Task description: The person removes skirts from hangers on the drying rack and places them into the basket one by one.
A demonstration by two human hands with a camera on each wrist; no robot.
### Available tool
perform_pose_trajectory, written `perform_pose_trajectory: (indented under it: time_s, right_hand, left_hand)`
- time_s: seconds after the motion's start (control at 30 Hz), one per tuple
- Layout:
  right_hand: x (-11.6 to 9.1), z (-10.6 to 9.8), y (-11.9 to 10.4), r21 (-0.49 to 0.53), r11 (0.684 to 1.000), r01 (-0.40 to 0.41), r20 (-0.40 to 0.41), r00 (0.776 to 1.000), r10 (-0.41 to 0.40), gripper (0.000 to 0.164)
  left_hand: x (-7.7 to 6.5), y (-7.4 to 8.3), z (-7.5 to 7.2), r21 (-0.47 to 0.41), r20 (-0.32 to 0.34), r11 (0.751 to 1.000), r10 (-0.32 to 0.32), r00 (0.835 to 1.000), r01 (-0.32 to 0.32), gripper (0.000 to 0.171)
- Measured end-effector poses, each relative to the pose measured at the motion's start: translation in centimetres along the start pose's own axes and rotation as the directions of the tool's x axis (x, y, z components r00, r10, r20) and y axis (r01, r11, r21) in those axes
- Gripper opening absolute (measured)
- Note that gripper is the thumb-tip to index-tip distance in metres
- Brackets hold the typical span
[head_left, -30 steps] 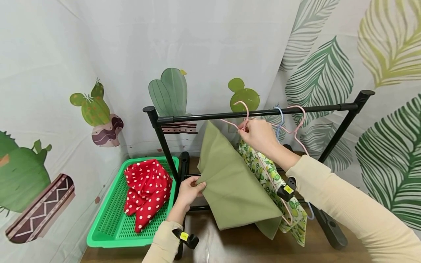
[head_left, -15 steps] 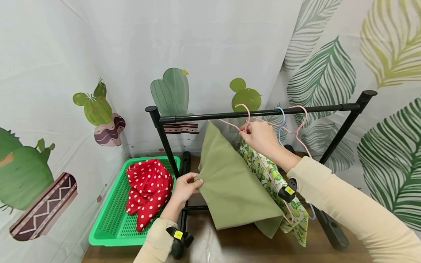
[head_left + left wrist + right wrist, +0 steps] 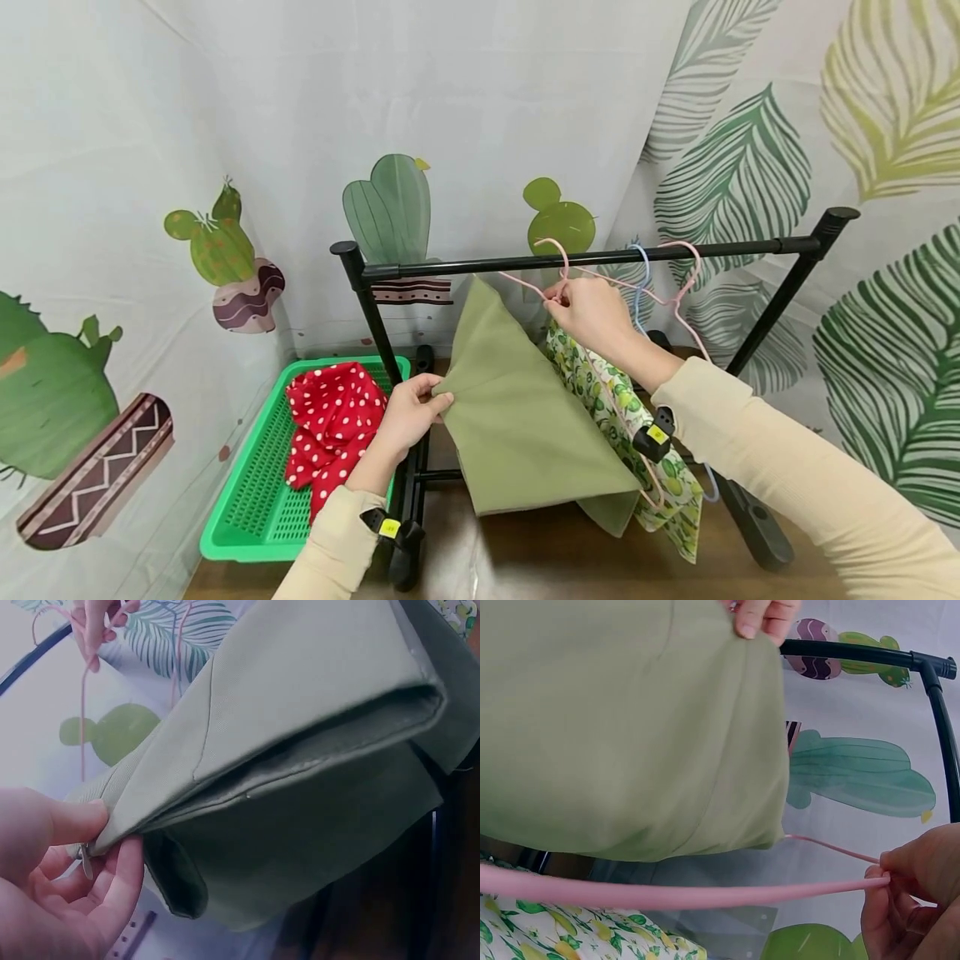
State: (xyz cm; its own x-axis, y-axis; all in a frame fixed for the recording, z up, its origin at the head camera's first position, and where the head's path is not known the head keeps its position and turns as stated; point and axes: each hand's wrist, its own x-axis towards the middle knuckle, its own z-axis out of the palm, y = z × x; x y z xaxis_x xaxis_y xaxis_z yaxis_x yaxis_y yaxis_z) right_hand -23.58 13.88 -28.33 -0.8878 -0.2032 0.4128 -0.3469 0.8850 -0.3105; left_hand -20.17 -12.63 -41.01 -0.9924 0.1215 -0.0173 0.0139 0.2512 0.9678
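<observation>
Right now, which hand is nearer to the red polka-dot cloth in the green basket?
Left. The left hand pinches the green cloth right beside the red polka-dot cloth. The right hand is farther away, up at the pink hanger on the black rail.

**Green cloth on a pink hanger, held at two places**

The olive green cloth [image 3: 525, 417] is plain, folded double, and it hangs over a thin pink hanger [image 3: 558, 262] whose hook sits at the black rail [image 3: 585, 257]. The cloth slopes down from its top corner near the rail toward the lower right, spread wide and tilted. The left hand [image 3: 405, 414] pinches its left corner between thumb and fingers; the left wrist view shows the layered edges there. The right hand [image 3: 592, 312] pinches the hanger just under the hook.
</observation>
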Motion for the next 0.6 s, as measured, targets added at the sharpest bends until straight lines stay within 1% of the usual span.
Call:
perform_pose_trajectory:
  time_s: [0.2, 0.33, 0.43, 0.6]
  right_hand:
    - [-0.1, 0.2, 0.0, 0.01, 1.0, -0.009, 0.004, 1.0, 0.009, 0.018]
    - [-0.1, 0.2, -0.1, 0.016, 1.0, -0.016, 0.013, 1.0, 0.015, 0.019]
    - [0.0, 0.1, -0.2, 0.026, 1.0, -0.015, 0.004, 1.0, 0.015, 0.019]
    - [0.0, 0.1, -0.4, 0.024, 1.0, -0.019, 0.013, 1.0, 0.018, 0.02]
  left_hand:
    - [-0.1, 1.4, -1.0, 0.077, -0.036, 0.995, 0.059, 0.998, -0.056, 0.017]
    - [-0.1, 2.1, -1.5, 0.108, -0.059, 0.992, 0.074, 0.996, -0.067, 0.014]
    - [0.0, 2.5, -1.8, 0.128, -0.074, 0.989, 0.087, 0.993, -0.077, 0.013]
    - [0.0, 3.2, -2.4, 0.171, -0.078, 0.981, 0.108, 0.991, -0.094, 0.014]
